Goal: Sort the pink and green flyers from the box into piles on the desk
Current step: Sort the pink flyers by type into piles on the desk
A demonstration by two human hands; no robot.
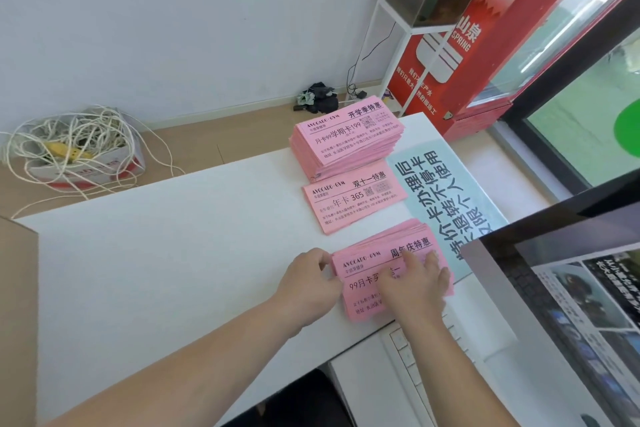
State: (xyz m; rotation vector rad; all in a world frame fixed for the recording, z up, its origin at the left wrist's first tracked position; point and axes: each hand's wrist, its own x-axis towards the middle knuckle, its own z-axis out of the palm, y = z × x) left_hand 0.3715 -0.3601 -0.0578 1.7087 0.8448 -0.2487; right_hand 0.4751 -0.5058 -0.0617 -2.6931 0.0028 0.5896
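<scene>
1. Pink flyers (346, 149) sit in three piles on the white desk (173, 253), in a row along its right side.
2. We see the far pile (349, 135) thick, the middle pile (353, 203) thin, and the near pile (363, 270) slightly fanned along its far edge.
3. Left hand (308, 282): fingers and thumb curl on the near pile's left edge, gripping it.
4. Right hand (412, 282): lies flat on top of the near pile with fingers spread, pressing, grasping nothing.
5. We note a pale blue sign (450, 191) just right of the piles, a monitor (571, 322) and keyboard (405, 354) nearer us, and a box of tangled cord (86, 163) on the floor.
</scene>
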